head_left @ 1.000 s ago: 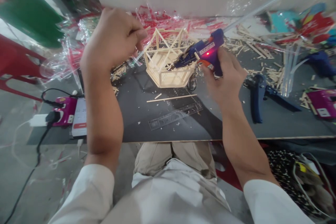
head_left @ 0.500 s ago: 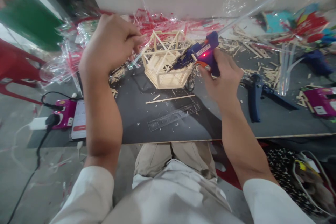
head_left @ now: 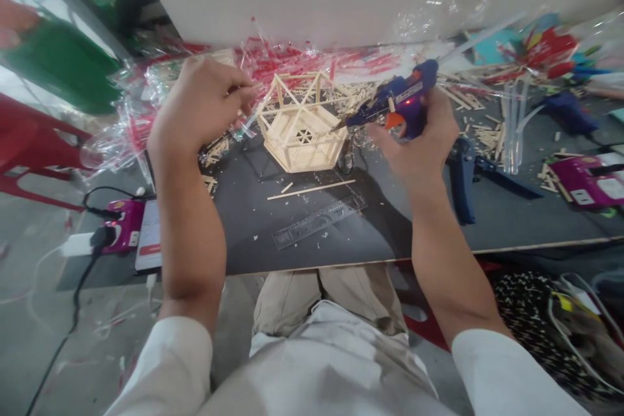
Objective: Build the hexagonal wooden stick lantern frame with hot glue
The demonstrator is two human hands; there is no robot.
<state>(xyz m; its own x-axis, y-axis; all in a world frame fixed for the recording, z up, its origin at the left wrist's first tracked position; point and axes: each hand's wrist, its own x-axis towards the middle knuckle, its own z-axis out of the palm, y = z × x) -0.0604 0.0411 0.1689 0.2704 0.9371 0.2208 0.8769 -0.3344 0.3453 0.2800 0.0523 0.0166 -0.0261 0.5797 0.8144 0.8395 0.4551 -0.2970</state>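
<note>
My right hand [head_left: 429,127] is wrapped round the handle of a blue hot glue gun [head_left: 402,101] with an orange trigger and a lit red light. Its dark nozzle points left, near the right rim of a many-sided frame [head_left: 302,159] built from thin wooden sticks. The frame has a floor, upright posts and slanting bars on top. At its upper left, my left hand [head_left: 205,101] is closed, fingertips together; whatever is between them is too small or hidden to make out. A thin stick [head_left: 312,190] and a clear ruler [head_left: 319,221] lie in front of the frame.
Blue-handled cutters [head_left: 463,182] lie right of my right hand. Magenta power sockets [head_left: 121,224] [head_left: 587,181] sit at both ends of the dark table, a phone [head_left: 149,234] by the left one. Stick scraps and red plastic wrappers [head_left: 292,55] line the back. A red stool [head_left: 39,123] stands left.
The glue gun has moved up and to the right, its nozzle shifting from over the frame to its right rim. My left hand stays beside the frame. The view has shifted slightly.
</note>
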